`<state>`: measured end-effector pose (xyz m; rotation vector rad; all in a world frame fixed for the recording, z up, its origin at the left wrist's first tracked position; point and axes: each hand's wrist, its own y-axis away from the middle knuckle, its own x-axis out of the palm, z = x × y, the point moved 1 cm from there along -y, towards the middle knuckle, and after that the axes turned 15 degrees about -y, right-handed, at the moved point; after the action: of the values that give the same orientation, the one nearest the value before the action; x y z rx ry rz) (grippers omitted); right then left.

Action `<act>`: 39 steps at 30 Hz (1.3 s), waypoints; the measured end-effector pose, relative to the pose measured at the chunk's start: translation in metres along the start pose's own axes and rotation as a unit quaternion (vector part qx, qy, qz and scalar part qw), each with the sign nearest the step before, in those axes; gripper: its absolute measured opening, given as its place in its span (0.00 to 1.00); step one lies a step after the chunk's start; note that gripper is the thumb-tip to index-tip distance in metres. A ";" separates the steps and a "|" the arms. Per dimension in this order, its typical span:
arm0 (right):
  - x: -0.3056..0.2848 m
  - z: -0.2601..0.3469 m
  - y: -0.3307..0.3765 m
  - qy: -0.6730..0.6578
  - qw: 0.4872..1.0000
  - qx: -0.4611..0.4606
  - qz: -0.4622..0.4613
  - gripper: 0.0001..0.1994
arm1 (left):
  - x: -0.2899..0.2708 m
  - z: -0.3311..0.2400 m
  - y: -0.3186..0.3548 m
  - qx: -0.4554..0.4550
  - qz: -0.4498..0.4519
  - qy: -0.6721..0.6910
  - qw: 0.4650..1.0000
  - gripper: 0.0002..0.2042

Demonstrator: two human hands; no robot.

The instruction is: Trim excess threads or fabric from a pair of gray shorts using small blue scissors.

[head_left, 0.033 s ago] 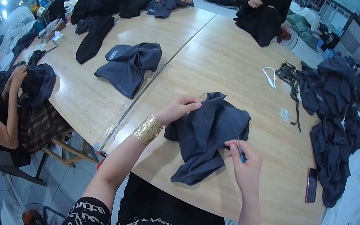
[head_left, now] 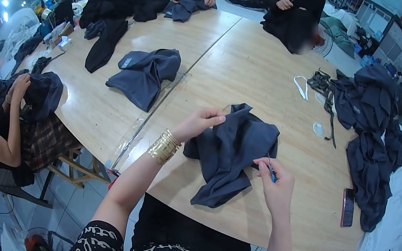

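A dark grey-blue garment (head_left: 232,147) lies bunched on the table in front of me. My left hand (head_left: 207,120), with gold bangles on its wrist, pinches the garment's upper edge between thumb and fingers. At the garment's right side is my right hand (head_left: 276,182), its thumb and fingertips pressed together close to the cloth. It holds a small blue-handled tool (head_left: 272,174) with a thin metal tip pointing up; the exact kind is too small to tell. Whether a thread is also in the fingertips cannot be made out.
Another dark garment (head_left: 145,75) lies left of the table seam. Piled dark clothes (head_left: 369,150), a phone (head_left: 348,208), black straps (head_left: 331,105) and a white loop (head_left: 301,87) lie at right. Co-workers handle cloth at the left and far edges. The wooden table (head_left: 257,49) spans the middle.
My right hand has shifted very slightly right and down, with the tool tilting a little. My left hand and the garment look almost the same.
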<state>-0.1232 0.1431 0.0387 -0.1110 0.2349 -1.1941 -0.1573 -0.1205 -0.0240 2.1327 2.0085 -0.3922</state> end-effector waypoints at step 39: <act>0.011 0.040 0.030 0.219 0.954 -0.206 0.006 0.12 | 0.051 -0.098 0.095 -0.009 0.004 0.119 0.993 0.08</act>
<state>-0.0823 0.1420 0.0702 -0.2085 0.8749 -1.1326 -0.0537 -0.0484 0.0482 2.2689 2.1147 -0.1216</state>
